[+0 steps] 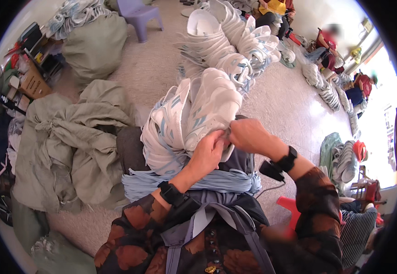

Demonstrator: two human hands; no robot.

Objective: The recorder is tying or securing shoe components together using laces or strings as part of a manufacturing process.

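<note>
A stack of white and blue shoe uppers (pixel 214 98) leans across my lap, nested one in another. At its near end my left hand (pixel 209 153) pinches the edge of the closest shoe upper, thumb and fingers together. Right beside it, my right hand (pixel 251 137) is closed with its fingertips on the same edge, touching the left fingertips. Whether a lace end is between the fingers is hidden. Another pile of shoe uppers (pixel 166 128) rests just left of it. Across my thighs lies a bundle of light blue laces (pixel 191 183).
Taller stacks of shoe uppers (pixel 219 45) stand on the floor ahead. Large grey-green cloth sacks (pixel 93 48) lie at the left, near a purple plastic chair (pixel 139 16). A cardboard box (pixel 34 82) stands far left. Other people (pixel 328 43) sit among shoe piles at the right.
</note>
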